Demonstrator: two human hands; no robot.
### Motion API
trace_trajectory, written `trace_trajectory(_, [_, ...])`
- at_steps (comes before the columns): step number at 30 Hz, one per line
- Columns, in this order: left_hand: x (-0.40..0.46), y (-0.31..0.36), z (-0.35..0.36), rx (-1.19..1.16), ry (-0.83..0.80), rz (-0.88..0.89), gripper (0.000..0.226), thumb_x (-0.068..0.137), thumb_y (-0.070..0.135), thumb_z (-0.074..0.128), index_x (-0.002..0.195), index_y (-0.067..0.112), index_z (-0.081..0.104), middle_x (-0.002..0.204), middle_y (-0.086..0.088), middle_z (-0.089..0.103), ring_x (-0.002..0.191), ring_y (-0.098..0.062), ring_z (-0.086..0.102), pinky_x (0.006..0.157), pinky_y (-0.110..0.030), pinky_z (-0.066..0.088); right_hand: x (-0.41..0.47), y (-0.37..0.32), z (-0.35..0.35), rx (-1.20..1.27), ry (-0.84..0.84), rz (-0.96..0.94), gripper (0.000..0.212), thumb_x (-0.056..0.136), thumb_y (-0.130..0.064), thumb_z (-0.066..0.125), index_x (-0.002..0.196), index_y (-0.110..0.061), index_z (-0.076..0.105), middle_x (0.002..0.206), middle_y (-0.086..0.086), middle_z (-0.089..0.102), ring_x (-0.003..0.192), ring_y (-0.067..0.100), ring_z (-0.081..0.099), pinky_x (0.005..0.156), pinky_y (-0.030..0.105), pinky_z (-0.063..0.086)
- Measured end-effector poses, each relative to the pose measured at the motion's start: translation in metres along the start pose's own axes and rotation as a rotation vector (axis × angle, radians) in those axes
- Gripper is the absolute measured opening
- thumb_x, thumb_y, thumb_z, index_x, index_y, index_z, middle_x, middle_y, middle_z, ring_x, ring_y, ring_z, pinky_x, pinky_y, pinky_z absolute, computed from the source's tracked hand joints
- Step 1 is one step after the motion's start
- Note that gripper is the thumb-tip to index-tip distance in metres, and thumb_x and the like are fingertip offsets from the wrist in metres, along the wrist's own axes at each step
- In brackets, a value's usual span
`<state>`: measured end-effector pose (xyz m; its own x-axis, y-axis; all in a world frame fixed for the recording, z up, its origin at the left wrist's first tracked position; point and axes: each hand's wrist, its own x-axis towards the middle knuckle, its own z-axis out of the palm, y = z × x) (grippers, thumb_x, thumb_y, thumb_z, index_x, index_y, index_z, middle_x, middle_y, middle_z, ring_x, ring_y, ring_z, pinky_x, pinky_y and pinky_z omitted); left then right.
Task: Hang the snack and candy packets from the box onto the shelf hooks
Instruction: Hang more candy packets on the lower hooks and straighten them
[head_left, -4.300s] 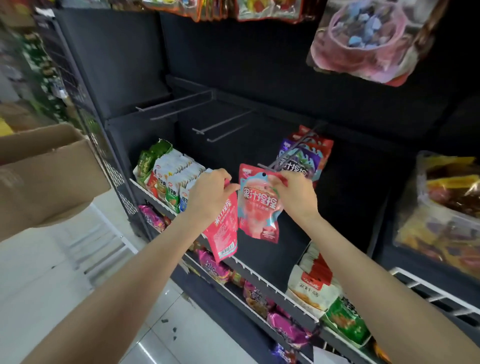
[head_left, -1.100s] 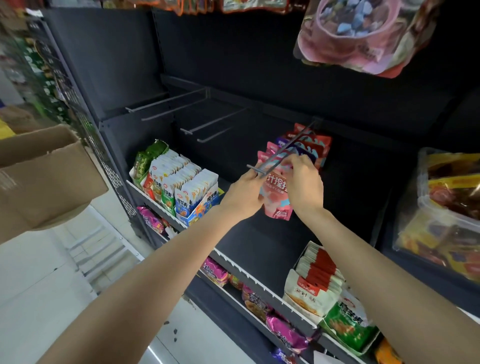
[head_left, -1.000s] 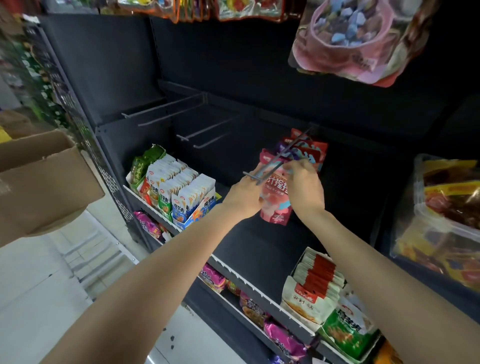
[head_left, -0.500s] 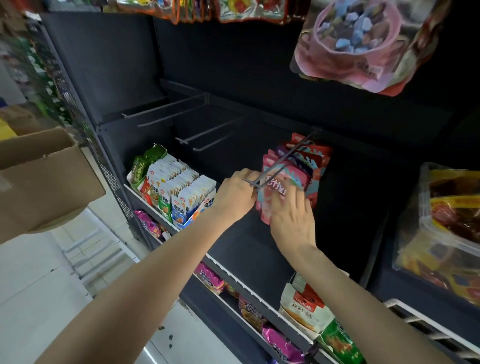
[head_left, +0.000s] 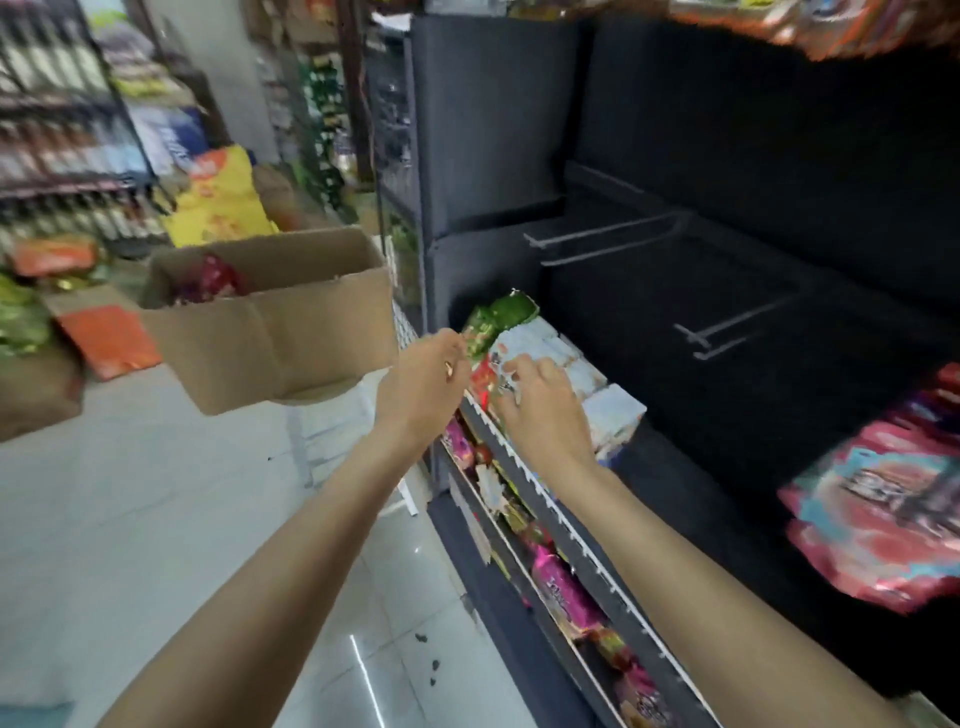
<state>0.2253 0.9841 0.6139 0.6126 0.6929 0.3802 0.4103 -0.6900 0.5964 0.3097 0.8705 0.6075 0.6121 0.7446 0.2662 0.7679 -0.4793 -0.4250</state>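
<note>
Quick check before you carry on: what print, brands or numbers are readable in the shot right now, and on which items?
None can be read; the frame is motion-blurred.
Pink packets hanging at right: dark print, smeared.
White packets on the shelf: markings unreadable.
Green packet: print blurred.
Pink wrappers on the lower tier: lettering illegible.
Cardboard box: no print visible.

Both arms outstretched, left hand and right hand empty, fingers loosely curled.

Shelf unit black. Box plain brown cardboard. Hanging packets pink-red with light blue, print blurred. Green packets beside white ones. Lower packets probably magenta. Floor white tile.
</note>
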Motion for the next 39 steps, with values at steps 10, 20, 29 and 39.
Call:
trace_trajectory(10, [0.116,-0.228,-0.108,0.068,-0.054,-0.285,0.020,0.090,0.022,0.052,0.105,0.016,0.064,0.107,-0.003,0.068,0.098,-0.023,0.062,0.085,-0.038,0.051,0.177,-0.183,0.143,0.136,-0.270,-0.130,0.033,0.092,-0.016,0.044,0.119,-0.015,0.062,0.120,0.010,0.057,0.111,0.029,0.054,0.088,0.039,0.047])
trace_trajectory(20, [0.251,-0.398,-0.126,0.169,-0.053,-0.483,0.025,0.088,0.013,0.051,0.109,0.009,0.063,0.113,-0.010,0.064,0.106,-0.026,0.057,0.090,-0.038,0.046,0.351,-0.277,0.272,0.199,-0.398,-0.271,0.026,0.091,-0.015,0.046,0.109,-0.014,0.065,0.112,0.009,0.057,0.106,0.026,0.055,0.087,0.039,0.047])
trace_trajectory(29, [0.341,-0.504,-0.111,0.208,-0.192,-0.705,0.034,0.093,0.007,0.042,0.125,-0.002,0.050,0.125,-0.021,0.055,0.118,-0.035,0.050,0.094,-0.036,0.037,0.471,-0.306,0.377,0.176,-0.773,-0.271,0.041,0.093,-0.014,0.047,0.134,-0.019,0.047,0.113,0.013,0.063,0.104,0.031,0.057,0.088,0.042,0.048])
trace_trajectory(39, [0.380,-0.546,-0.087,0.209,-0.289,-0.708,0.032,0.095,0.021,0.045,0.124,0.008,0.049,0.118,-0.020,0.061,0.110,-0.038,0.056,0.090,-0.041,0.046,0.501,-0.313,0.441,0.204,-0.805,-0.131,0.031,0.099,-0.030,0.041,0.119,-0.006,0.046,0.112,0.023,0.062,0.105,0.040,0.056,0.083,0.041,0.045])
